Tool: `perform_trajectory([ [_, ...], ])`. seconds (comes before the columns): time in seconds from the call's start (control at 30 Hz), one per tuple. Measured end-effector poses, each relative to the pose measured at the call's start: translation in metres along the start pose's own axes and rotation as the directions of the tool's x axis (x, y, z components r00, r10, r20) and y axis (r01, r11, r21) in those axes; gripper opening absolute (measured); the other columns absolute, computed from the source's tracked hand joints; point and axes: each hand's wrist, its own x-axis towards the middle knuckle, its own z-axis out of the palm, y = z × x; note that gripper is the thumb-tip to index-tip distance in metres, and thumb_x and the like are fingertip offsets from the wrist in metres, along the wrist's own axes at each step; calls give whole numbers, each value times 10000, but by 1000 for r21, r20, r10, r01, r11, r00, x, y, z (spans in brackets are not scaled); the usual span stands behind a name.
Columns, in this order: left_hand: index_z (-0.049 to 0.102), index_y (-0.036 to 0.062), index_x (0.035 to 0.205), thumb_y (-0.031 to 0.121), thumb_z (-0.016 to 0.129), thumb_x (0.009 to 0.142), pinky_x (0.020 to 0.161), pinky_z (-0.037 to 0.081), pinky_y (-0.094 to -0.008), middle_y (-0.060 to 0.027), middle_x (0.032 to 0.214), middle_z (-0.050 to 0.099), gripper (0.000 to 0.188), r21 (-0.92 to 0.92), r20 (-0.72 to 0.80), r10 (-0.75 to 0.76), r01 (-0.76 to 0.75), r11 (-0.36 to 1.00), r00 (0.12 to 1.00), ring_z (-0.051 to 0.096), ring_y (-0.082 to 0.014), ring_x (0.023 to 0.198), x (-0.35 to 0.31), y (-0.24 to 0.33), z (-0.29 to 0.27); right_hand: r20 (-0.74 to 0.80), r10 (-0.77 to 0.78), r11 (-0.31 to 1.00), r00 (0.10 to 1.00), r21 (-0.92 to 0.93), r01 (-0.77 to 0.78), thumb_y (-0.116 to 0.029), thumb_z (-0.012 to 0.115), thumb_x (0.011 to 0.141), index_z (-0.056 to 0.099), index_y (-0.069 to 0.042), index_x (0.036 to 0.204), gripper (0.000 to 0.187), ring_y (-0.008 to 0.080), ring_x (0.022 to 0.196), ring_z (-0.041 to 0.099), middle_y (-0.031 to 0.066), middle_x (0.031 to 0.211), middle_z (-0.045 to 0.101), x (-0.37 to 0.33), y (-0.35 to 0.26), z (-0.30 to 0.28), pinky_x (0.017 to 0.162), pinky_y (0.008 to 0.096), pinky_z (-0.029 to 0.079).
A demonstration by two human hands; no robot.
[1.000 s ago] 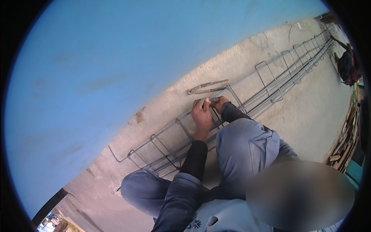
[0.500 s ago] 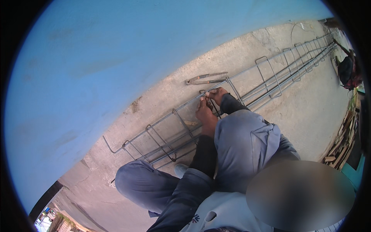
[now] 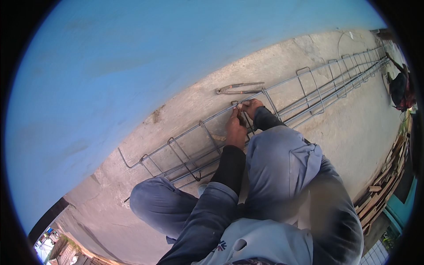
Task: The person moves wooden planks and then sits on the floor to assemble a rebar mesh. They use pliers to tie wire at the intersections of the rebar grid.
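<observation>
A long cage of steel bars (image 3: 187, 132) with square stirrups (image 3: 310, 84) lies slantwise across the concrete. Both my hands meet at one stirrup's corner on its upper bar. My left hand (image 3: 236, 128) is closed, thumb and fingers pinched just below the bar. Close beside it, my right hand (image 3: 251, 107) also has its fingers pinched together at that corner. Whatever thin thing they grip is too small to make out. Just beyond the bar lie tower pincers (image 3: 238, 88) with long handles, spread apart on the floor and touched by neither hand.
A blue wall (image 3: 115, 66) rises along the far side of the concrete floor (image 3: 353, 145). My bent knees (image 3: 280, 163) flank the cage. Wood strips (image 3: 386, 176) are piled at the right. Another person (image 3: 402, 90) is at the cage's far right end.
My left hand's fingers have shifted slightly up to the bar, nearer my right hand. The view has tilted a little; the cage and pincers lie as before.
</observation>
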Motion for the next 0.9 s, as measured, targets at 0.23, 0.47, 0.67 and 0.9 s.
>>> perform_trajectory([
  [0.23,647,87,986,116,602,957,607,394,-276,-1,870,622,60,-89,57,-55,60,994,997,545,-106,715,2,-1,15,-24,6,998,1000,61,-5,-371,657,919,742,-52,1040,351,278,963,689,144,1008,736,11,26,3,883,351,501],
  [0.47,617,95,1088,76,545,926,785,412,-356,10,993,624,178,14,238,104,-110,994,966,569,-124,967,-7,19,-12,9,-4,996,1000,92,3,-343,668,918,736,-40,1059,341,280,948,692,171,1007,730,0,-8,11,864,354,514],
  [0.67,716,30,1092,162,635,885,693,486,-325,-97,967,733,258,713,55,105,-113,692,993,671,-237,774,-65,56,32,157,80,924,984,360,-132,-350,666,918,743,-46,1046,338,251,919,703,156,973,739,-7,9,-2,849,342,524],
  [0.9,769,144,1004,324,617,903,1028,260,-502,-80,973,735,256,853,452,547,-164,-495,705,612,-259,1023,-55,76,33,61,50,999,997,-25,-49,-427,649,873,756,-145,967,316,307,855,698,157,899,716,3,-22,5,809,401,540],
])
